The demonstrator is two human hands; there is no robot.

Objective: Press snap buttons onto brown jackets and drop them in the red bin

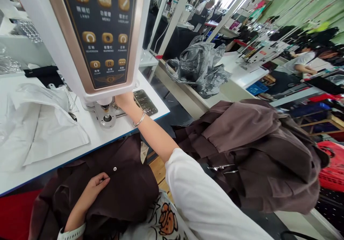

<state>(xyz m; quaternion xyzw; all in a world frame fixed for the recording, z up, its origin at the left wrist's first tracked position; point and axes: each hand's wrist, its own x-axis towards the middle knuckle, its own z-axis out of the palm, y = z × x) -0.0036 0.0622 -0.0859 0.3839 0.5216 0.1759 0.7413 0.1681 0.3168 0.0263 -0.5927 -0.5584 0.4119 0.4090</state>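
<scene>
Control panel [109, 53] foremost, left hand [96, 187] loosely closed atop brown garment [129, 193] beside blue table edge [107, 142], right hand [125, 100], grip hidden.

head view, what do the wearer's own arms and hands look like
The right arm has a loose white sleeve ending near the elbow and a thin silver bangle at the wrist. The right grip, a bare hand, is partly hidden. The left grip is also ungloved, with a pale, perforated wristband; no left sleeve shows.
</scene>
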